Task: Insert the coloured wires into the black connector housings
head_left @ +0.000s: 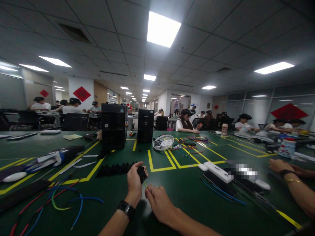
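Note:
My left hand [135, 178], with a dark watch on the wrist, is closed around a small black block [141, 173]. What kind of part it is does not show clearly. My right hand [158, 200] is just below and to the right, its thumb and finger pinched on a thin yellow-green wire [145, 184]. The wire's upper end meets the underside of the block; whether it goes in I cannot tell. Just behind my left hand lies a row of similar black blocks [114, 169]. Loose red, blue and green wires [80, 203] spread over the table to the left.
Two black computer-like towers [113, 126] stand at the back. Right of them, a white basket [163, 142] sits near a tangle of coloured wires [194, 141]. A white power bank-like device [218, 171] lies on the right, near a co-worker's hands [283, 166]. Yellow tape marks the green table.

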`<state>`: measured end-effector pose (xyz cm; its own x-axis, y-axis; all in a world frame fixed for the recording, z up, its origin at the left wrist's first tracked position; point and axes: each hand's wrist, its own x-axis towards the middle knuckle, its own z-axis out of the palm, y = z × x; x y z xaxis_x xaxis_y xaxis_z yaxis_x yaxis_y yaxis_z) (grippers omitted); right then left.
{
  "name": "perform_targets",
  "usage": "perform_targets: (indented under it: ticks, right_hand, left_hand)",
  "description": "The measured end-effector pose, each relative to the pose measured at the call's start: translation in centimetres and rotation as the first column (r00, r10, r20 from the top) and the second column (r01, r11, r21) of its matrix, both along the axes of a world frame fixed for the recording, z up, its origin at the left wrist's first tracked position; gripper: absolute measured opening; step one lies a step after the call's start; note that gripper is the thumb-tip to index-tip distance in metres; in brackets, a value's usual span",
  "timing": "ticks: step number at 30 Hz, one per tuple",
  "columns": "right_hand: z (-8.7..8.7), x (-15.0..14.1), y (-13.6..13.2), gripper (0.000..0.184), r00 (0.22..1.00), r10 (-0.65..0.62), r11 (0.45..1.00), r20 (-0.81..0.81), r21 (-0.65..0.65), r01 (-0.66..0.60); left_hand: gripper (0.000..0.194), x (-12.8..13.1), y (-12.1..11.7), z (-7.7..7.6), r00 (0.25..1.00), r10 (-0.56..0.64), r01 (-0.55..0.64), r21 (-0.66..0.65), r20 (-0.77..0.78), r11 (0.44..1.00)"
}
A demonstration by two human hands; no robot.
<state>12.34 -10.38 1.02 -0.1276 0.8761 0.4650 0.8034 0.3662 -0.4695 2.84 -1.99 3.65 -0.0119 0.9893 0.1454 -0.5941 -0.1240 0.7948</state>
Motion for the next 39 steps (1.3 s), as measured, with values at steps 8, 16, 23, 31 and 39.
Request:
perform_targets:
  ticks: [8,16,23,31,39]
  right_hand:
    - [0.5,-0.1,-0.2,0.035,0.997,0.021,0.996,-0.072,0.086,-0.015]
    - [-0.4,0.2,0.1,0.037,0.999,0.022,0.996,-0.048,0.09,-0.018]
    - [-0.3,-0.4,0.0,0.036,0.999,0.005,1.0,-0.044,0.007,-0.004]
    - [0.5,-0.1,-0.4,0.042,0.99,0.019,0.994,-0.139,0.111,-0.003]
    - [0.9,0.3,0.0,0.042,0.985,-0.008,0.995,-0.173,0.092,0.024]
  left_hand:
    - [0.025,-0.7,-0.2,-0.3,1.0,0.024,-0.024,0.093,-0.005,0.995]
    - [0.025,-1.1,0.1,-0.4,0.993,-0.061,0.077,0.161,-0.102,0.984]
    - [0.024,-0.6,0.1,-0.8,0.997,-0.05,0.046,0.066,0.061,0.997]
    - [0.021,-0.9,-0.8,0.5,0.999,-0.044,0.045,0.23,-0.007,0.972]
    - [0.016,-1.0,-0.1,0.6,0.991,-0.002,0.033,0.233,-0.131,0.972]
